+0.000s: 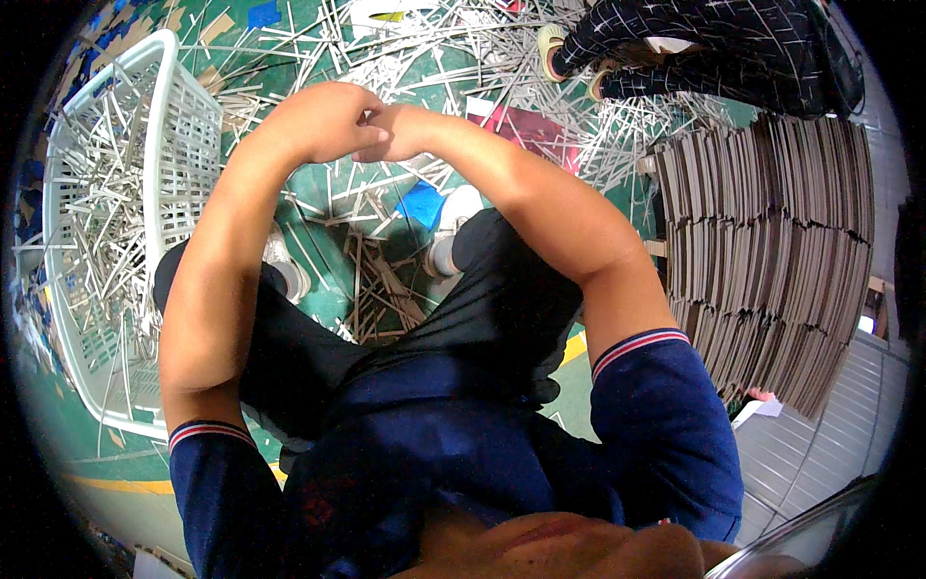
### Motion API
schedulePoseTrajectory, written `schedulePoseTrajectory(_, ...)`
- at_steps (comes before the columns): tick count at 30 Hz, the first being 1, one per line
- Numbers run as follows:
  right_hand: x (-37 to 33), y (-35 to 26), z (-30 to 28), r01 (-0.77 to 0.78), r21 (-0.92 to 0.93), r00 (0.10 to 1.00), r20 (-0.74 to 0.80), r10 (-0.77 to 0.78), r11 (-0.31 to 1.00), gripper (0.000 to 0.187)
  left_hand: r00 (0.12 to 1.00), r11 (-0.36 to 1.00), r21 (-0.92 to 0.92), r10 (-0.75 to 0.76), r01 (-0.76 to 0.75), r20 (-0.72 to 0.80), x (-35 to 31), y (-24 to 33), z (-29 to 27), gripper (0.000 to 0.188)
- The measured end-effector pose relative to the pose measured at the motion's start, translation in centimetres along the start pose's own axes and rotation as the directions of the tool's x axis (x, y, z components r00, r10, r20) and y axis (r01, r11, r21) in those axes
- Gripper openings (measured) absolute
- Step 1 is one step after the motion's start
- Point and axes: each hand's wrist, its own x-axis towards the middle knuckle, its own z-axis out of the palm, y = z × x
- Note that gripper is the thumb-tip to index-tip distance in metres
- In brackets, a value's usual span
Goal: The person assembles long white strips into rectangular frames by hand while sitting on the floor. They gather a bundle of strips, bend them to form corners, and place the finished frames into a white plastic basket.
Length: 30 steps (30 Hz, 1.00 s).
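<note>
My left hand (326, 121) and my right hand (403, 132) meet in front of me, above my knees, touching at the fingers. The left hand's fingers are curled in, mostly out of sight behind its back. Those of the right hand bend down and press together against the left. Whatever may lie between them is hidden. Beneath the hands, thin grey cardboard strips (371, 205) lie scattered over the green floor. A blue scrap (422, 205) rests among them, close to my shoe (461, 206).
To my left stands a pale green plastic basket (186, 145) filled with cardboard strips. At the right, cardboard sheets (772, 241) are piled in a tall stack. Another person's legs (675, 58) in dark patterned trousers show at the far right. A dark red sheet (526, 130) lies among the strips.
</note>
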Motion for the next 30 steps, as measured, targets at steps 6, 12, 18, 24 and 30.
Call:
schedulePoseTrajectory(6,-0.42,-0.28,-0.2,-0.018,0.012,1.0,-0.02,0.018,1.0,0.051,1.0,1.0,0.01,-0.001,0.001,-0.005,0.04,0.05,0.15,0.042)
schedulePoseTrajectory(12,-0.19,-0.12,-0.05,-0.021,-0.012,1.0,0.011,0.022,1.0,0.052,1.0,1.0,0.01,0.005,-0.005,-0.002,0.0,-0.02,0.26,0.043)
schedulePoseTrajectory(18,0.04,0.06,0.25,-0.016,-0.003,1.0,0.024,0.016,1.0,0.052,1.0,1.0,0.022,0.004,-0.004,0.003,-0.04,0.01,0.34,0.045)
schedulePoseTrajectory(24,0.03,0.05,0.35,0.01,-0.02,1.0,0.001,-0.01,1.0,0.051,1.0,0.999,0.025,-0.021,0.02,0.02,-0.02,0.1,0.34,0.046)
schedulePoseTrajectory(30,0.14,0.21,0.47,-0.006,-0.021,1.0,0.022,0.006,1.0,0.053,1.0,0.999,0.032,-0.021,0.02,0.009,0.05,0.0,0.6,0.046)
